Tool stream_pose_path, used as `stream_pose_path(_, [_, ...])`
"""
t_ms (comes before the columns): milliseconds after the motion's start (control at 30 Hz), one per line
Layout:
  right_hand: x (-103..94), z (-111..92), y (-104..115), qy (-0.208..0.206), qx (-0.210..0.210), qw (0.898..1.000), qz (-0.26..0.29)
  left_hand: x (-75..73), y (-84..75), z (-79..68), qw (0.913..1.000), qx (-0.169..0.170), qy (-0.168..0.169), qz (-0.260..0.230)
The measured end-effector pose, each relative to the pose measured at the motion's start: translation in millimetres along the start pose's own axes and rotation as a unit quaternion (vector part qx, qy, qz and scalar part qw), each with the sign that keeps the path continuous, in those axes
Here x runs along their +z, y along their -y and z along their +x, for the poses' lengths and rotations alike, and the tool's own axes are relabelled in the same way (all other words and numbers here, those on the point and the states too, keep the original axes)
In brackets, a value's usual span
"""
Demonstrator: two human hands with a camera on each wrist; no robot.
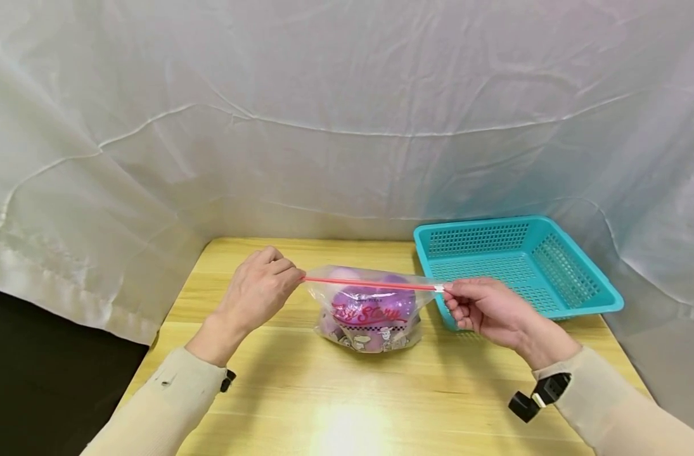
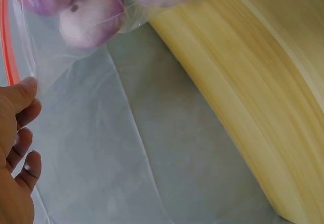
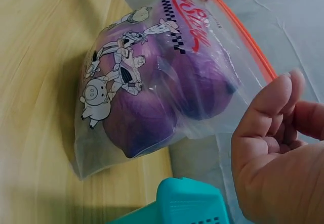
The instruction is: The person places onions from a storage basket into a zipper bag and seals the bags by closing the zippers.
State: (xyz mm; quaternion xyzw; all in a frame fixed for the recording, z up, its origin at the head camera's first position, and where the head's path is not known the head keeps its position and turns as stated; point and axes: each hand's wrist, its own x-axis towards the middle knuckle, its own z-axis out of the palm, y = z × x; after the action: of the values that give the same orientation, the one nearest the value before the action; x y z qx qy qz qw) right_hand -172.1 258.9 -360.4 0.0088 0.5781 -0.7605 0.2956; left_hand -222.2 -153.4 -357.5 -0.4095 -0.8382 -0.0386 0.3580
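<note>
A clear slider zip bag [image 1: 369,316] with red lettering and cartoon figures stands on the table. Inside are several round purple, partly whitish things that look like onions [image 2: 92,16]; in the right wrist view they press against the printed side [image 3: 197,82]. Across the top runs a straight red zip strip [image 1: 369,284], with a white slider [image 1: 439,289] at its right end. My left hand [image 1: 263,285] pinches the strip's left end between thumb and fingers. At the opposite end, my right hand [image 1: 489,310] pinches the corner beside the slider, its other fingers curled.
A turquoise plastic basket [image 1: 586,272] with perforated sides stands at the back right of the wooden table [image 1: 301,392], just behind my right hand. Pale cloth [image 1: 335,171] hangs behind the table and along its sides.
</note>
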Motion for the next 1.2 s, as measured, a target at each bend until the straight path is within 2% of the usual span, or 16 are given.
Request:
stream_pose_path(167, [4.4, -1, 1, -0.002, 0.010, 1.000, -0.021, 1.1, 1.3, -0.3, 0.9998, 0.009, -0.019, -0.007])
stream_pose_path(333, [3.0, -1, 0, -0.001, 0.007, 1.000, -0.012, 3.4, 1.3, 0.3, 0.9985, 0.022, -0.050, -0.004])
stream_pose_path(433, [2.4, -1, -2, -0.006, 0.004, 1.000, -0.009, 4.6, 0.0, 0.3, 0.9984, 0.023, -0.052, 0.006])
stream_pose_path(600, [4.7, 0, -3, -0.015, -0.001, 1.000, -0.020, 3.6, -1.7, -2.1, 0.9995, 0.009, -0.029, 0.012])
stream_pose_path(733, [5.5, 0, -3, -0.015, -0.005, 0.999, -0.032, 0.0, -2.6, -2.7, 0.9997, -0.016, 0.000, 0.020])
stream_pose_path(800, [5.3, 0, -3, -0.015, -0.005, 0.999, -0.037, -3.3, -3.0, -2.7, 0.9988, -0.038, 0.020, 0.026])
stream_pose_path(867, [4.8, 0, -3, -0.014, -0.005, 0.999, -0.043, -8.8, -4.8, -2.0, 0.9946, -0.084, 0.055, 0.026])
stream_pose_path(933, [4.4, -1, -3, -0.015, -0.004, 0.999, -0.046, -16.3, -7.6, 0.1, 0.9817, -0.159, 0.105, 0.001])
stream_pose_path(967, [4.2, -1, -3, -0.016, -0.004, 0.999, -0.046, -20.6, -9.3, 2.1, 0.9704, -0.202, 0.131, -0.015])
stream_pose_path(1033, [4.2, -1, -4, -0.018, -0.004, 0.999, -0.048, -29.3, -12.5, 6.9, 0.9406, -0.287, 0.173, -0.056])
stream_pose_path(1100, [4.4, -1, -4, -0.022, -0.004, 0.999, -0.049, -36.7, -16.3, 13.7, 0.9098, -0.353, 0.190, -0.108])
stream_pose_path(1167, [4.8, 0, -4, -0.026, -0.005, 0.998, -0.053, -42.8, -22.2, 21.5, 0.8829, -0.392, 0.192, -0.173])
stream_pose_path(1200, [5.0, 0, -3, -0.028, -0.006, 0.998, -0.056, -45.0, -26.4, 25.1, 0.8671, -0.406, 0.187, -0.220])
